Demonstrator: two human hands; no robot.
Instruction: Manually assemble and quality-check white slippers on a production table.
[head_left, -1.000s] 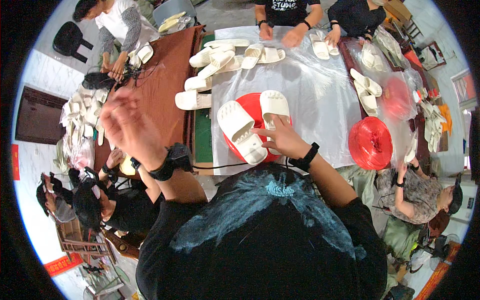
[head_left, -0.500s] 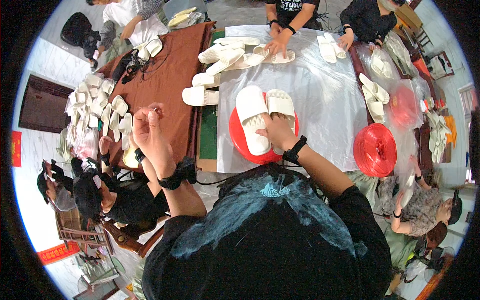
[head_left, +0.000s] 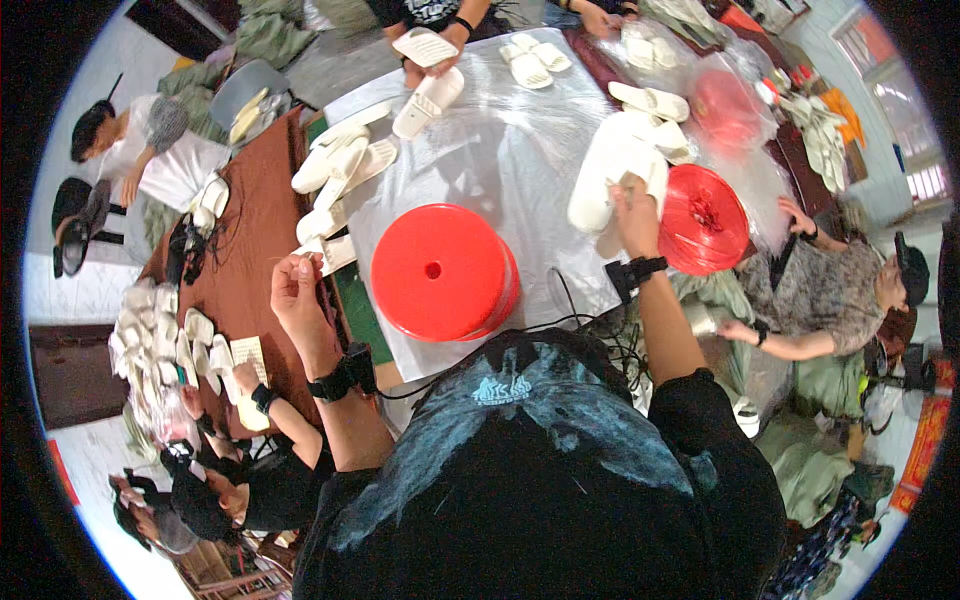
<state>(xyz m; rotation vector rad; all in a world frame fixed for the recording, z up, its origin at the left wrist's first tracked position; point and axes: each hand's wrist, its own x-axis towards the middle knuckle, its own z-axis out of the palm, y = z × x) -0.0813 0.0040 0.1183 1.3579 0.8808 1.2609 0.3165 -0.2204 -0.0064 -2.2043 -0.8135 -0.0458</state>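
Observation:
My right hand [head_left: 635, 215] grips a pair of white slippers [head_left: 598, 185] on the right of the table, beside a roll of red plastic twine [head_left: 705, 225]. The slippers are slightly blurred. My left hand [head_left: 303, 300] is raised at the table's left side, thumb and fingers pinched together. What lies between those fingertips, if anything, I cannot make out. Behind them is a white slipper [head_left: 338, 252] near the table's left edge. A red round stool [head_left: 435, 265] with a small centre hole stands bare in front of me, between my hands.
Several white slippers [head_left: 335, 160] lie along the left edge of the plastic-covered table [head_left: 490, 170]. Across it, a person's hands [head_left: 425, 60] hold two slippers. More pairs lie at the far side and right. A brown-covered table [head_left: 235, 290] adjoins at left, with people working around.
My right hand has carried the pair of slippers off the red stool to the right side of the table. My left hand stays pinched and raised. The view has turned.

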